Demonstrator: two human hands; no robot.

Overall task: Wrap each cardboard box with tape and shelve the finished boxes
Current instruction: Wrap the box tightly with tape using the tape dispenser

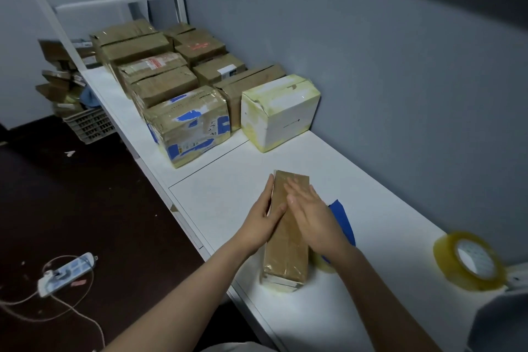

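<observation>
A long narrow cardboard box [288,248] wrapped in glossy tape lies on the white table [228,188], pointing away from me. My left hand [264,216] lies flat against the box's left side, fingers straight. Flat on the box's top rests my right hand [311,214], its fingers straight and pointing to the far end. A second roll of clear tape [324,264] peeks out just right of the box, under my right wrist. A large roll of clear yellowish tape [468,261] stands on the table at the right.
Several taped boxes [160,80] are stacked along the wall at the far left, with a white box [280,111] nearest. A blue item [343,217] lies behind my right hand. A power strip [65,273] and cable lie on the dark floor; a crate [88,123] stands beyond.
</observation>
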